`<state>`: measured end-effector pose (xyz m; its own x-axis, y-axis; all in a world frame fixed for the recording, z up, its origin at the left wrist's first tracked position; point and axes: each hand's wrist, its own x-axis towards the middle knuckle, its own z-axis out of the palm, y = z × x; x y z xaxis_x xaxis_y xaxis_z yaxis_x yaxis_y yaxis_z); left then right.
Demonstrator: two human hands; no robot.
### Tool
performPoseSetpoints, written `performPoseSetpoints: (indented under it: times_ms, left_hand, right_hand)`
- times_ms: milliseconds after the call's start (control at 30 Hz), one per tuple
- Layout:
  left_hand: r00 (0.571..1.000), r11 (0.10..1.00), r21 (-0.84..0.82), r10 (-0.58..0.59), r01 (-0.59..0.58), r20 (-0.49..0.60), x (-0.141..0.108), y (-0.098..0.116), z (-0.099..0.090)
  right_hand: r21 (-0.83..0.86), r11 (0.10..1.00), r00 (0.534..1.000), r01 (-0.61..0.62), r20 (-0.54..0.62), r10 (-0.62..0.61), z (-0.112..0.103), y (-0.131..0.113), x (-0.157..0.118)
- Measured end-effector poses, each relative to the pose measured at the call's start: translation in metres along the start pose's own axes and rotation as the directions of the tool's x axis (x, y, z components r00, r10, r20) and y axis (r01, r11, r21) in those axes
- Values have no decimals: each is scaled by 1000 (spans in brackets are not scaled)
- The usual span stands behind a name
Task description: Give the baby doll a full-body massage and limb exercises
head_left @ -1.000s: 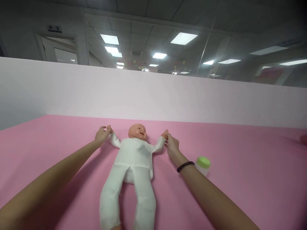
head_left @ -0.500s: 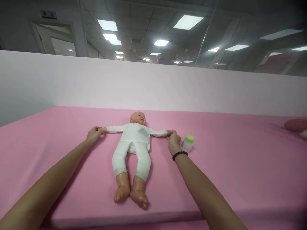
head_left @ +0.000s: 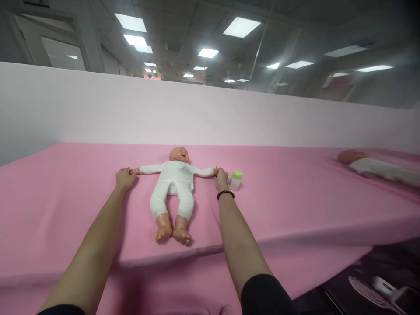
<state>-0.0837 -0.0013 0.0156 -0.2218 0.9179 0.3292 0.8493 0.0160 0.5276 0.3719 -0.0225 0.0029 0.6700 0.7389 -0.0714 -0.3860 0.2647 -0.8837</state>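
A baby doll in a white top and trousers lies on its back on a pink cloth, arms stretched out to both sides and bare feet toward me. My left hand is closed around the doll's hand on the left. On the other side my right hand, with a dark beaded band at the wrist, grips the doll's other hand. A small clear bottle with a green cap stands just right of my right hand, close to it.
Behind the cloth rises a low white wall, with glass above it. A second doll in white lies at the far right. Below the cloth's edge at the lower right are dark items and a white object.
The view has shifted right and back, so more of the second doll and the table's front edge shows. Both hands still hold the doll's hands, whose arms remain outstretched.
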Motion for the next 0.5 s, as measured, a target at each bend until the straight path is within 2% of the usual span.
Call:
performPoseSetpoints:
  times_ms: [167,333,500]
  left_hand:
    - [994,968,-229,-102,107,37,-1,-7,-8]
    - [992,964,-234,-111,123,65,-3,-3,-13]
    - [995,964,-249,-92,99,41,0,-3,-5]
  right_hand:
    - [5,998,997,-62,45,62,-3,-3,0]
    - [8,997,995,-76,65,75,-5,-2,3]
    - [-11,998,995,-56,79,57,-4,-1,4]
